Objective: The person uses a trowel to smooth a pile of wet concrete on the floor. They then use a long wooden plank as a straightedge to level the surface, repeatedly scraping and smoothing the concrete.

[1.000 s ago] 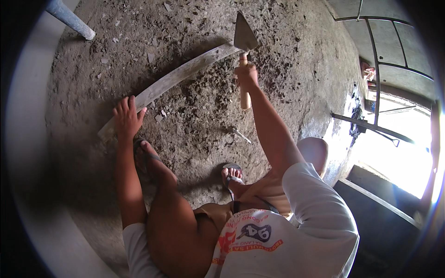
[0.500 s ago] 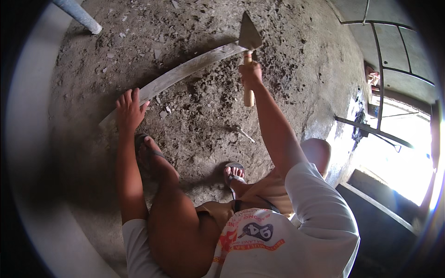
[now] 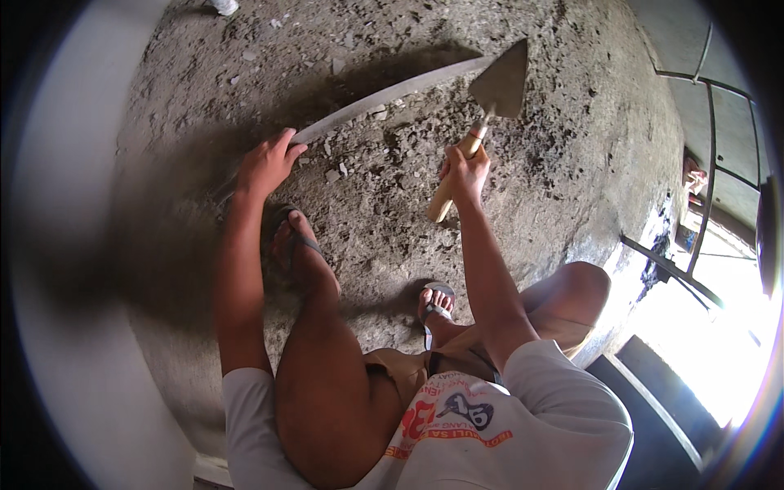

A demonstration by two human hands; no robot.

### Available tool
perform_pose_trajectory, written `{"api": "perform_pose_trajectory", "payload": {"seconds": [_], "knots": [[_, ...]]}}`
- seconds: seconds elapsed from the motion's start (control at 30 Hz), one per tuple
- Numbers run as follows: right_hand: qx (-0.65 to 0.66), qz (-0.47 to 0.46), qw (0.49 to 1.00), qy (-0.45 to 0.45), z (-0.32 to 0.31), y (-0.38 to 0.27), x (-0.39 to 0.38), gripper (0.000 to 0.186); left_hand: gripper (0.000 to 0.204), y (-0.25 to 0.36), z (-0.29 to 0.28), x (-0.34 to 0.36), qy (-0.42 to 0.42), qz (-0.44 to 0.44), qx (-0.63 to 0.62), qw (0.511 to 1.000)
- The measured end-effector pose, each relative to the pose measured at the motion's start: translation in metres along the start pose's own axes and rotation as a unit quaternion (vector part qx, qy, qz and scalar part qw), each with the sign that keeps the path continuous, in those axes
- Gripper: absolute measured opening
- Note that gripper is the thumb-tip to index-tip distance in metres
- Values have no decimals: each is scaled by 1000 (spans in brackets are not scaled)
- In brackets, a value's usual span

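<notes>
My right hand (image 3: 468, 173) is wrapped round the wooden handle of a pointed trowel (image 3: 501, 83). Its triangular metal blade points up and to the right, beside the far end of a long pale strip of board (image 3: 371, 101). Over the near left end of this board lies my left hand (image 3: 268, 166), its fingers on the far side and the thumb on the near side. The board seems to stand on its narrow edge, with a dark shadow behind it. Its fisheye curve makes its true straightness hard to judge.
Rough, crumbly ground (image 3: 384, 204) with scattered pale chips spreads around the board. My sandalled feet stand close to it. A pale wall (image 3: 65, 204) rises at the left. Metal bars (image 3: 710, 155) and a bright opening lie at the right. A pale post end (image 3: 224, 6) shows at the top.
The board has turned from showing its broad face to showing a thin edge, with a larger shadow behind it. The trowel has tilted to the right. The whole view has shifted.
</notes>
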State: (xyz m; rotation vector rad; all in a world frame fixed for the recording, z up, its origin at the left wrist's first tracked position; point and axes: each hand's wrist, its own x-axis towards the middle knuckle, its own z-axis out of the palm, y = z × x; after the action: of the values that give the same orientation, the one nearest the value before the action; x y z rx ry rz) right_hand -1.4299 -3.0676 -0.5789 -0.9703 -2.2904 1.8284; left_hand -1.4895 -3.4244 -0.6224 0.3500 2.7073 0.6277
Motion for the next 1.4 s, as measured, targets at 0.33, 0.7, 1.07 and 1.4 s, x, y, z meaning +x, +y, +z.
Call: {"api": "perform_pose_trajectory", "payload": {"seconds": [0.33,0.7,1.07,1.4], "knots": [[-88,20,990,-110,44,-15,-28,21,53,-51,10,-39,223,53,191,954],[-172,-72,972,-140,67,13,-50,20,63,-40,-8,-50,17,3,-5,1000],[37,-161,971,-173,93,-12,-54,19,64,-50,41,-61,181,19,188,965],[-71,-62,991,-89,113,-4,-61,20,70,-55,46,-56,199,23,232,952]]}}
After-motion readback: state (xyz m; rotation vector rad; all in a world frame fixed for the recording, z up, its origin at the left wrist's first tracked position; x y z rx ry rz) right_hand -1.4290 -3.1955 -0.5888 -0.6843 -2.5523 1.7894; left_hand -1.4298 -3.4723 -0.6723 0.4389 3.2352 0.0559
